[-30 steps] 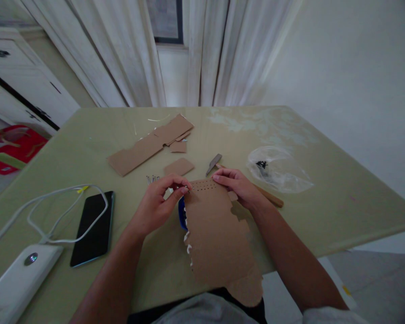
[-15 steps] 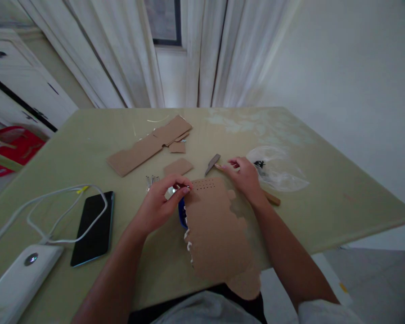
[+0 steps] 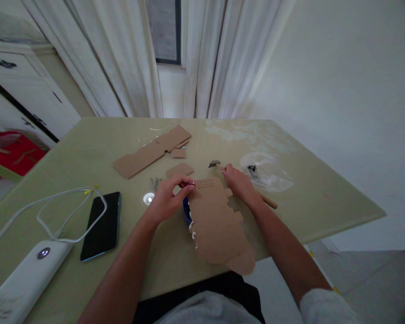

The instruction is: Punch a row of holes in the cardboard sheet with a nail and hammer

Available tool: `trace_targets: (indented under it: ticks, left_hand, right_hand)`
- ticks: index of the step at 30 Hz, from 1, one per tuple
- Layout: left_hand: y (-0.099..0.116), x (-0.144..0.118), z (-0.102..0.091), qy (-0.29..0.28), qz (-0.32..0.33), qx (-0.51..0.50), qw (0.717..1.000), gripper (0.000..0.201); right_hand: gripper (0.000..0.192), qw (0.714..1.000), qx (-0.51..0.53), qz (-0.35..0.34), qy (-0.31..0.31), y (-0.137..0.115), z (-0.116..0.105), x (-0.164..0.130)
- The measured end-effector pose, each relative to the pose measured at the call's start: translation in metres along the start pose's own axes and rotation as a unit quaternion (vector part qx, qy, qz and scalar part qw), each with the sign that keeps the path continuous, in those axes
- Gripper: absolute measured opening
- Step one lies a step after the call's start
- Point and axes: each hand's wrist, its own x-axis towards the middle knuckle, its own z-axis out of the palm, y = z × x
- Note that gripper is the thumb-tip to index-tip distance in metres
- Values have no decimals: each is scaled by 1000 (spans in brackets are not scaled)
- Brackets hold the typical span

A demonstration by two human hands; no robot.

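Over the near edge of the bench point(image 3: 305, 218), perforated cardboard point(image 3: 219, 229) is seemingly steadied by the left grip point(image 3: 168, 194), contents unclear, while a hammer point(image 3: 214, 164), at right, is clasped near its head by the right grip point(image 3: 239, 183).

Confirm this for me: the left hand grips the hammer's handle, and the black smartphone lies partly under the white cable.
Wrong hand: in the head view, the right hand grips the hammer's handle, not the left hand. The black smartphone does lie partly under the white cable.
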Motion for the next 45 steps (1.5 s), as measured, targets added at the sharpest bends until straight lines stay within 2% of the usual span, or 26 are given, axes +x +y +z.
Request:
trace_targets:
  ticks: [3, 7, 9, 11, 15, 20, 25, 31, 35, 40, 45]
  left_hand:
    - [1, 1, 2, -4, 7, -4, 1000, 15]
    - [-1, 1, 2, -6, -5, -1, 1000, 18]
    - [-3, 1, 2, -4, -19, 0, 1000, 19]
    - [-4, 1, 2, -4, -19, -5, 1000, 20]
    - [-1, 2, 3, -4, -11, -16, 1000, 20]
    - [4, 3, 2, -7, -7, -13, 1000, 21]
    - [5, 4, 1, -16, -7, -10, 1000, 20]
    - [3, 5, 2, -14, -1, -21, 1000, 17]
    - [4, 5, 1, -18, 5, -19, 1000, 18]
    - [3, 5, 0, -17, 6, -7, 1000, 20]
    - [1, 5, -1, -25, -10, -12, 1000, 22]
  right_hand:
    - [44, 999, 28, -40, 7, 1, -38, -7]
    - [57, 972, 159, -172, 28, -8, -99, -27]
    - [52, 969, 129, -212, 7, -18, -120, -39]
    - [47, 968, 87, -236, -7, -28, -131, -49]
    - [46, 964, 49, -259, -40, -45, -133, -63]
    - [43, 964, 63, -258, -33, -55, -130, -65]
    - [42, 963, 47, -258, -55, -56, -129, -62]
    - [44, 961, 110, -249, -48, -56, -131, -63]
    - [44, 961, 91, -251, -68, -56, -129, -64]
    - [47, 965, 92, -243, -44, -56, -128, -64]
    - [45, 965, 63, -248, -60, -58, -125, -64]
